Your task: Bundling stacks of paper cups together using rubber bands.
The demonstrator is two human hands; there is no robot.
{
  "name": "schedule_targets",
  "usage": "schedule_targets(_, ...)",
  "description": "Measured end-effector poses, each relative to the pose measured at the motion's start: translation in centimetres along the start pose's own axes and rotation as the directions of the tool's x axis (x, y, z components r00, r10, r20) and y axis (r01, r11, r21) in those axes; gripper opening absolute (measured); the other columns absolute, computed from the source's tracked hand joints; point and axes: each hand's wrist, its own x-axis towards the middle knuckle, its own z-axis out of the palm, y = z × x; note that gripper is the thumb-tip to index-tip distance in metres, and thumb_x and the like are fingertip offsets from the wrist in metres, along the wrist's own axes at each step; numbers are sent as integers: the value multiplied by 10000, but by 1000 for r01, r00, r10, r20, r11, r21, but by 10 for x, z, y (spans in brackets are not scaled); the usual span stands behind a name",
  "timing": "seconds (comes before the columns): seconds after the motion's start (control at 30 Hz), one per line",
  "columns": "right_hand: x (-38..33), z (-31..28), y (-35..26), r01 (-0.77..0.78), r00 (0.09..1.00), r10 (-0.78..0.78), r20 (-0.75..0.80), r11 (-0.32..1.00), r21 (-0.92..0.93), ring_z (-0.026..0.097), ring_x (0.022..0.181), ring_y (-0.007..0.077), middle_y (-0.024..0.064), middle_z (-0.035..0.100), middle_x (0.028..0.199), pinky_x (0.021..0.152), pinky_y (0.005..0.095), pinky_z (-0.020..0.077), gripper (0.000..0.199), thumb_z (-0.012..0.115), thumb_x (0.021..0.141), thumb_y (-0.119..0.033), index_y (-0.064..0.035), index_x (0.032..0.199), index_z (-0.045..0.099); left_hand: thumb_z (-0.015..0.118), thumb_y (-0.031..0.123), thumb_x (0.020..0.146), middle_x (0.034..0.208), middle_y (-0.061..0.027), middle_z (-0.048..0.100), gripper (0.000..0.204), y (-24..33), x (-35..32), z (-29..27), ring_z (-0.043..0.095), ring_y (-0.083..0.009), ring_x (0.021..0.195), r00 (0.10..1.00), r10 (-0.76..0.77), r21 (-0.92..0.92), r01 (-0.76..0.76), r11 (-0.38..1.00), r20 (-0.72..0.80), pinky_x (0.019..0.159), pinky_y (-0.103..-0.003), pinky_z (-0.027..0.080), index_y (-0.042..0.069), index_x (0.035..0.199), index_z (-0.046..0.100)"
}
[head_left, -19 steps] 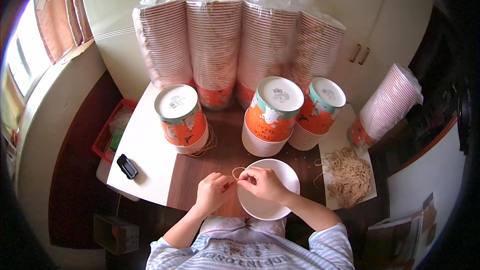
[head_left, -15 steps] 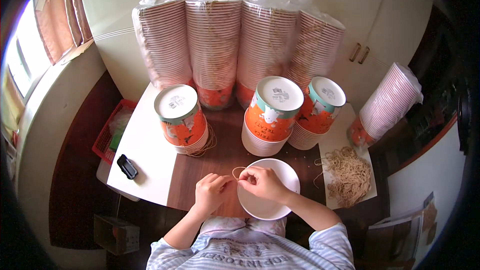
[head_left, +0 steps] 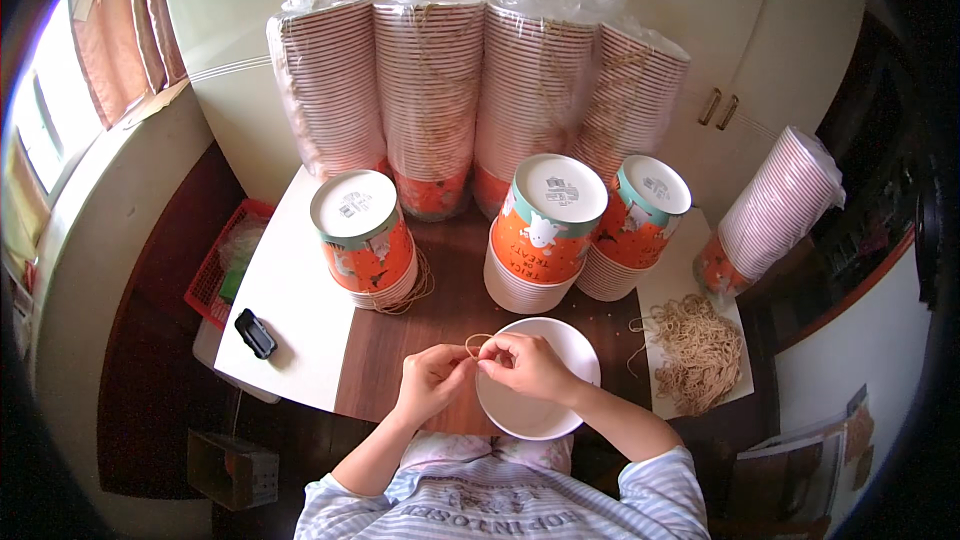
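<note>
A thin tan cord (head_left: 478, 337) rises in a small loop between my two hands, over the near edge of the table. My left hand (head_left: 432, 378) pinches it, thumb and forefinger pressed together. My right hand (head_left: 525, 365) pinches the cord too, its fingertips almost touching the left ones. Under my right hand and wrist, a white paper bucket (head_left: 573, 345) lies with its open mouth facing up toward me. The cord's ends are hidden by my fingers.
Upside-down orange paper buckets stand in stacks at left (head_left: 365, 260), centre (head_left: 545, 230) and right (head_left: 640, 220). Tan cords (head_left: 697, 355) lie heaped at right. Tall plastic-wrapped bucket stacks (head_left: 430, 100) line the back; another wrapped stack (head_left: 775, 205) leans far right. A black case (head_left: 255, 334) sits at left.
My left hand has moved slightly right, and its fingertips now meet the cord beside my right fingertips. The right hand and the bucket have hardly moved.
</note>
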Motion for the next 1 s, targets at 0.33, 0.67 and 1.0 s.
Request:
schedule_targets(0.33,0,-3,1,-18,1000,18,-7,997,-78,573,564,143,66,599,664,523,287,447,121,615,746,-145,-49,818,600,667,38,733,755,-76,600,91,-2,0,1,593,-111,652,1000,3,81,-3,997,3,556,-215,477,4,797,612)
schedule_targets(0.67,0,-5,2,4,1000,-4,1,997,-77,592,600,189,88,610,697,553,323,459,126,604,743,-137,-46,831,597,562,-78,776,922,-59,544,279,-3,4,-3,552,-106,863,986,55,-422,18,906,160,776,-226,452,-8,1019,444)
schedule_targets(1.0,-8,-21,-18,10,999,-14,30,994,110,471,566,21,-1,596,757,490,174,376,213,658,728,-61,-58,929,587,533,-70,810,968,-76,530,279,-6,7,-12,560,-136,909,956,67,-564,111,818,286,800,-251,454,2,1049,408)
